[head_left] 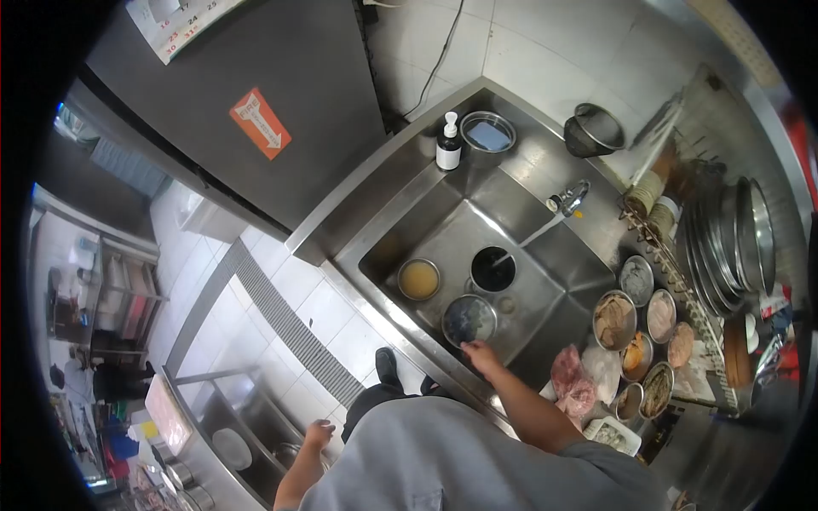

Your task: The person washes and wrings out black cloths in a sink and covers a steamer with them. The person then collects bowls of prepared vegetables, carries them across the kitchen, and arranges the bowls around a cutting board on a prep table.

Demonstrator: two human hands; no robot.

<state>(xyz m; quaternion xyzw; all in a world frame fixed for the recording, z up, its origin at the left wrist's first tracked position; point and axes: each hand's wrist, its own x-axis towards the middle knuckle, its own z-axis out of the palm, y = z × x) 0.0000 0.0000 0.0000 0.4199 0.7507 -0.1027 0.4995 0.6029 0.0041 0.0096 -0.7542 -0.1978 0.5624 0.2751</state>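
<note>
My right hand (pixel 482 358) grips the near rim of a round metal bowl (pixel 469 320) with dark, wet contents that I cannot make out. The bowl sits in the steel sink (pixel 545 294). Behind it, water runs from the faucet (pixel 573 199) into a pot (pixel 493 269) with a dark inside. A metal bowl of yellowish liquid (pixel 419 279) stands to the left in the same basin. Off to the lower left, my left hand (pixel 319 435) hangs over the floor beside another steel counter, its fingers loosely bent and apart, with nothing visible in them.
A pump bottle (pixel 448 145) and a round metal container (pixel 488 134) stand at the sink's back corner. Several food bowls (pixel 615 320) and plastic bags (pixel 575 381) crowd the right side. Large metal pans (pixel 740 243) stack farther right. A floor drain grate (pixel 298 328) crosses the tiles.
</note>
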